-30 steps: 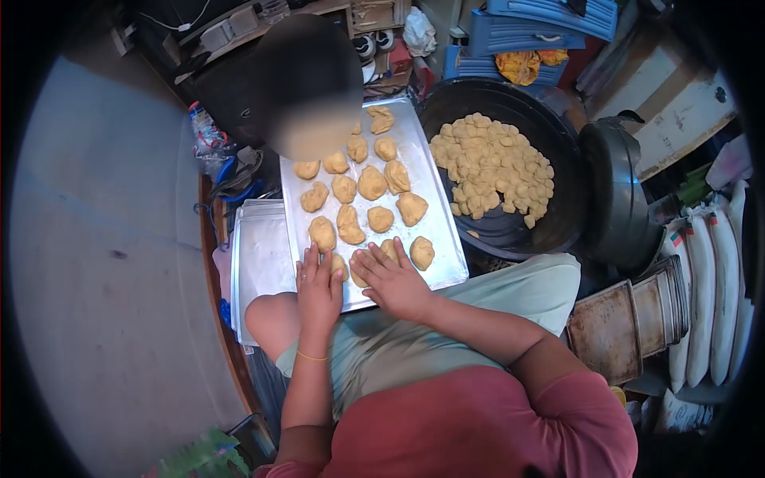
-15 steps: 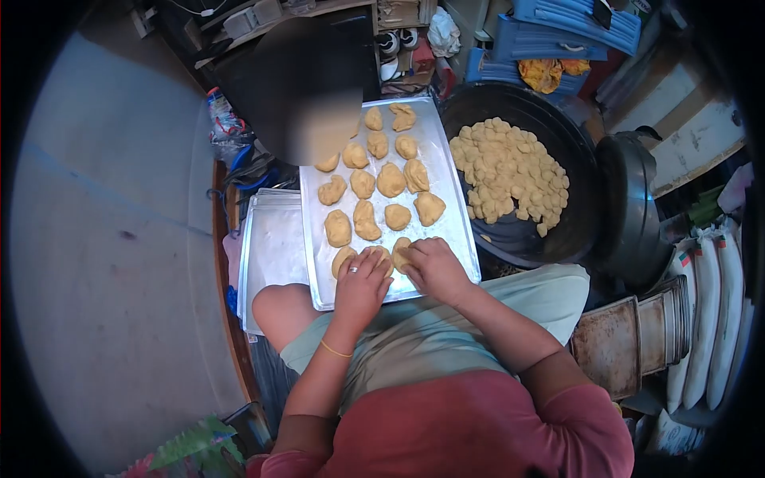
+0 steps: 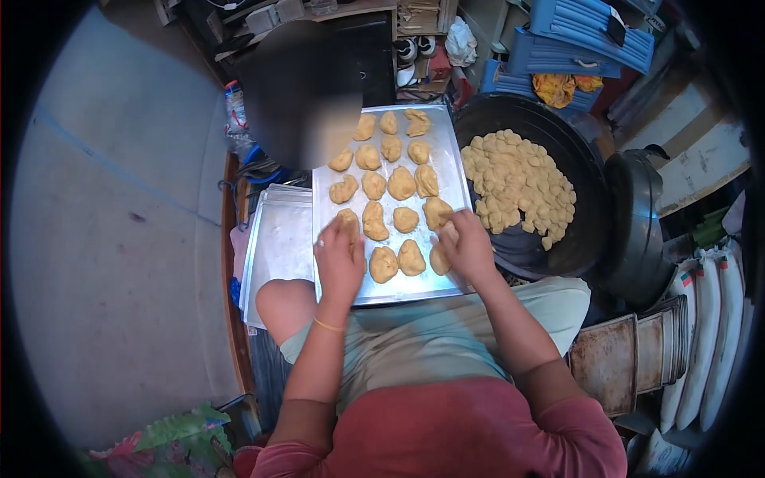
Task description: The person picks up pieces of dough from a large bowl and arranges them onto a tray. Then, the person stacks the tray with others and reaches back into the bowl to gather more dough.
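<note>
Rows of pale yellow dough pieces (image 3: 401, 183) lie on a shiny metal tray (image 3: 464, 171) across my lap. My left hand (image 3: 338, 259), wearing a ring, is at the tray's left side, its fingers curled round a dough piece (image 3: 348, 217). On the right side, my right hand (image 3: 468, 245) has its fingers bent against a dough piece (image 3: 437, 213) at the row's end. Below these fingers another dough piece (image 3: 439, 260) is partly covered. Between the hands, two rounded dough pieces (image 3: 383, 264) sit in the nearest row. A blurred patch hides the tray's upper left corner.
A large black basin (image 3: 590, 215) at the right holds a heap of small dough lumps (image 3: 518, 179). More metal trays (image 3: 275, 255) are stacked at the left. Worn baking pans (image 3: 604, 362) and white sacks (image 3: 705, 334) stand at the lower right.
My hands have moved apart from the nearest row's middle, the left to the left edge and the right to the right edge. Two dough pieces there are now uncovered. The view has shifted slightly.
</note>
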Tool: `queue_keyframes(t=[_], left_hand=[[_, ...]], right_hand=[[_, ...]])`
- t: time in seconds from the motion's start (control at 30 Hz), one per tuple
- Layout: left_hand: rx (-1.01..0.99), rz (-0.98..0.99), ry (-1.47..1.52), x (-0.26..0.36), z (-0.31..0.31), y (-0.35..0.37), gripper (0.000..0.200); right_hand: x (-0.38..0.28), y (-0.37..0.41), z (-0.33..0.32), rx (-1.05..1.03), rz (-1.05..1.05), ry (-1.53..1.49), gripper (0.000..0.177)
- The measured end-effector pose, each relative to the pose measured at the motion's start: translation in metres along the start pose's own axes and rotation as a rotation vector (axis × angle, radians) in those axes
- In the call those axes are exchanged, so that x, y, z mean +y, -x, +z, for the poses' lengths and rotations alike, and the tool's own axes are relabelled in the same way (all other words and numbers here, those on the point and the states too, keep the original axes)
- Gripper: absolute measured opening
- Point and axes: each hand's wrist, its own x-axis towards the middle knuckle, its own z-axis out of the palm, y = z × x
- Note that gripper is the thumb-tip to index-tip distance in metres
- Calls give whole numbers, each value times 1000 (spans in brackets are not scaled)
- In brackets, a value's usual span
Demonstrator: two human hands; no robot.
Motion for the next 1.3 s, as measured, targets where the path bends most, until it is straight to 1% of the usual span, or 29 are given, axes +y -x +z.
queue_keyframes(t=[0.03, 0.07, 0.13, 0.17, 0.23, 0.3, 0.37, 0.4, 0.43, 0.47, 0.5, 0.57, 0.6, 0.63, 0.7, 0.73, 0.8, 0.87, 0.93, 0.97, 1.0, 1.03, 1.07, 1.1, 1.13, 1.2, 1.23, 1.27, 1.3], left_hand=[[58, -51, -14, -4, 1, -9, 33], [63, -47, -15, -8, 3, -17, 33], [52, -100, 47, -17, 8, -34, 37], [64, -95, 45, -25, 12, -44, 37], [112, -86, 32, -42, 22, -57, 38], [105, -99, 38, -53, 28, -71, 38], [97, -103, 50, -57, 32, -87, 38], [90, -74, 39, -56, 33, -93, 38], [81, -46, 29, -53, 35, -100, 38], [118, -40, -22, -51, 38, -108, 39], [111, -36, -18, -52, 42, -117, 39], [187, -89, 33, -61, 49, -137, 36], [147, -131, 85, -65, 52, -143, 34], [154, -125, 86, -71, 54, -148, 34], [19, -47, 88, -79, 56, -154, 30], [19, -46, 89, -81, 58, -156, 30], [19, -18, 208, -84, 59, -156, 27], [37, 9, 172, -84, 58, -155, 29], [59, 38, 139, -83, 60, -160, 31], [158, 12, 63, -82, 62, -164, 33], [257, -13, -12, -84, 64, -168, 35], [262, -12, -12, -88, 67, -174, 35], [293, -42, 56, -96, 70, -183, 38], [325, -72, 125, -101, 71, -192, 41], [328, -71, 128, -106, 73, -202, 41], [132, -224, 244, -115, 79, -219, 45], [131, -221, 248, -120, 82, -225, 45], [116, -84, 183, -124, 86, -230, 46], [102, 52, 116, -120, 85, -233, 48]], right_hand=[[6, -10, 7, 106, -59, 4, 30], [13, -13, 14, 111, -63, 4, 30], [21, -25, 25, 17, -30, 47, 33], [21, -27, 26, 24, -41, 46, 33], [13, -25, 25, -69, 147, 3, 33], [10, -27, 22, -74, 162, 9, 32], [10, -34, 15, -76, 134, 84, 32], [12, -42, 16, -71, 137, 89, 32], [13, -55, 20, 42, 78, 34, 31], [15, -66, 25, 153, 20, -23, 30], [18, -74, 31, 156, 29, -20, 30], [26, -90, 45, 127, -45, 68, 28], [28, -94, 47, 13, -9, 102, 26], [32, -96, 49, 19, -15, 103, 26], [34, -97, 48, -13, 168, 50, 27], [33, -98, 47, -16, 171, 54, 30], [23, -102, 37, -35, 216, 93, 30], [19, -112, 38, -51, 261, 130, 31], [29, -130, 50, 149, 55, 137, 31], [35, -137, 56, 151, 55, 137, 31], [39, -144, 60, 85, 18, 140, 32], [44, -149, 63, 20, -22, 144, 32], [49, -153, 65, 23, -26, 146, 32], [52, -156, 63, -5, 63, 85, 34], [54, -158, 62, -33, 153, 24, 35], [55, -158, 65, -49, 150, 49, 36], [56, -158, 66, -65, 148, 70, 38], [56, -160, 67, -62, 151, 74, 38], [48, -161, 64, 18, 133, 147, 40]])
